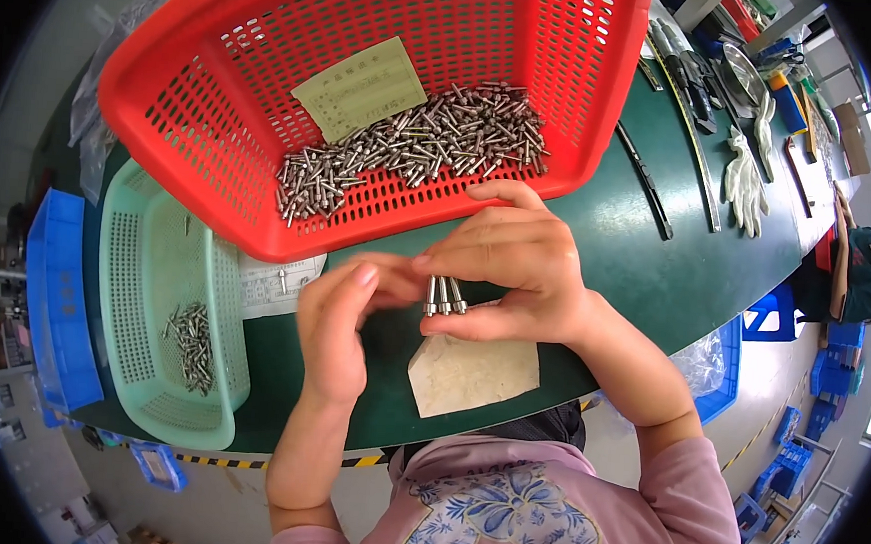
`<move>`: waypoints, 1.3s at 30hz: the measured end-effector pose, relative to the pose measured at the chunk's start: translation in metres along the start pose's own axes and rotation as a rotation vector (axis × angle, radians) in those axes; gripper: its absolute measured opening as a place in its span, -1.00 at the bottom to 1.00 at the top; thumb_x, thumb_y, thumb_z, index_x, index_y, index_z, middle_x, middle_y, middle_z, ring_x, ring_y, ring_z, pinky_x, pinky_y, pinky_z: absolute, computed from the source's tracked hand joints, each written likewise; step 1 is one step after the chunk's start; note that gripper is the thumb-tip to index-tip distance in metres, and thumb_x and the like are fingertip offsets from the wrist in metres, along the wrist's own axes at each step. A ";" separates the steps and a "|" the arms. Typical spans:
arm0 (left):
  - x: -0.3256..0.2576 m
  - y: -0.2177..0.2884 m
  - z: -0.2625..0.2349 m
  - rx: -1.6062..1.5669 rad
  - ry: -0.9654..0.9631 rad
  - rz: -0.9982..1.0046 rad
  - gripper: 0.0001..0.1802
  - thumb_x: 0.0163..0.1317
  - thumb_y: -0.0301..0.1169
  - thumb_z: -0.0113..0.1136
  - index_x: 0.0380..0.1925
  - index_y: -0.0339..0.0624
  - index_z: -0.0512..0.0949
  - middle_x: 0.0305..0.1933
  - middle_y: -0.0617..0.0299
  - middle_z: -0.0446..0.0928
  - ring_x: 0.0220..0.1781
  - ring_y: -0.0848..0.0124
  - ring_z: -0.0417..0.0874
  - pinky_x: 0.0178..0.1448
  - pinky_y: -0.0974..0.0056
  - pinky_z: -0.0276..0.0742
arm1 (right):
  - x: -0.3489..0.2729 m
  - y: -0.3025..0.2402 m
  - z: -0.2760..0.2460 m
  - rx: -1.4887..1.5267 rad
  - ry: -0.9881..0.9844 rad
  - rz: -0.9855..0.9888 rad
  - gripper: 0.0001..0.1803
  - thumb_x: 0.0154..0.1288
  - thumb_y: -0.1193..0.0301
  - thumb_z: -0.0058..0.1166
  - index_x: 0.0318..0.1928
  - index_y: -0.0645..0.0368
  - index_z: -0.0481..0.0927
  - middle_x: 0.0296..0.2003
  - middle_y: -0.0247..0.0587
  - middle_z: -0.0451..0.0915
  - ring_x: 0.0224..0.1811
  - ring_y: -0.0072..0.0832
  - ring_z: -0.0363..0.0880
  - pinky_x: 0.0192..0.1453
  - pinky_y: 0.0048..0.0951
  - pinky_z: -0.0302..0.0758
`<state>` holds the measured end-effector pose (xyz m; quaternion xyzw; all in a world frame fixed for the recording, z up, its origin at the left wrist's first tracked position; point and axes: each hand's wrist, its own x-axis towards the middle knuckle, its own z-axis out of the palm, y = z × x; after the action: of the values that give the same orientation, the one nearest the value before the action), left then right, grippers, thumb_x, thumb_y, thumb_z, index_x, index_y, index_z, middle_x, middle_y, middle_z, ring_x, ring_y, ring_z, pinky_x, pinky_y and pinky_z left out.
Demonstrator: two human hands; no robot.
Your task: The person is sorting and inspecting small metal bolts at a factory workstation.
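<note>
Here, right hand (516,267) pinches small bundle of metal screws (444,295), just below red basket (214,149) rim, above counter (617,243). Left hand (338,321) fingertips pressed together beside bundle. Green basket (126,283) left of red basket.

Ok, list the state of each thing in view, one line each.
Red perforated plastic basket: tilted, holds a heap of screws and a paper slip.
Heap of silver metal screws: loose.
Pale green plastic basket: flat, holds a few screws.
Right hand: pinching three upright silver screws.
Left hand: fingertips at those screws.
White gloves: lying unworn.
</note>
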<state>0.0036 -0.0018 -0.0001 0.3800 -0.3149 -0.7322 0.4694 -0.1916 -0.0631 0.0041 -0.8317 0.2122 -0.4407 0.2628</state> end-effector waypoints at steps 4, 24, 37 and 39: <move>0.008 0.002 0.010 1.005 0.330 0.983 -0.72 -0.11 -0.54 0.28 -0.28 -0.27 0.60 -0.12 -0.04 0.50 -0.08 0.17 0.58 -0.02 0.20 0.56 | -0.001 -0.001 0.003 0.093 0.004 0.057 -0.61 -0.16 0.22 0.46 -0.27 0.10 0.71 -0.41 -0.37 0.70 -0.33 -0.52 0.65 0.14 -0.32 0.32; 0.005 0.010 0.015 1.248 0.012 1.213 -0.65 -0.22 -0.48 0.38 -0.29 -0.02 0.72 0.01 0.09 0.54 -0.06 0.17 0.58 -0.05 0.20 0.56 | -0.003 -0.003 0.011 0.517 -0.133 0.163 -0.58 -0.20 0.23 0.49 -0.28 0.13 0.71 -0.31 -0.31 0.71 -0.28 -0.43 0.66 0.10 -0.32 0.41; 0.005 0.009 0.016 1.243 0.011 1.218 -0.63 -0.26 -0.46 0.38 -0.30 -0.06 0.72 0.01 0.07 0.54 -0.05 0.19 0.59 -0.06 0.23 0.57 | -0.003 -0.003 0.010 0.468 -0.129 0.145 -0.60 -0.19 0.25 0.48 -0.28 0.13 0.71 -0.32 -0.33 0.71 -0.26 -0.44 0.67 0.11 -0.30 0.41; 0.005 0.008 0.015 1.245 0.010 1.221 -0.63 -0.27 -0.46 0.38 -0.30 -0.06 0.72 0.01 0.07 0.55 -0.05 0.19 0.58 -0.05 0.24 0.57 | -0.004 -0.002 0.010 0.475 -0.129 0.157 -0.61 -0.18 0.24 0.48 -0.28 0.12 0.72 -0.32 -0.33 0.71 -0.25 -0.44 0.67 0.13 -0.28 0.40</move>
<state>-0.0069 -0.0079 0.0132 0.3354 -0.8044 -0.0458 0.4882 -0.1844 -0.0563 -0.0017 -0.7540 0.1496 -0.4023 0.4972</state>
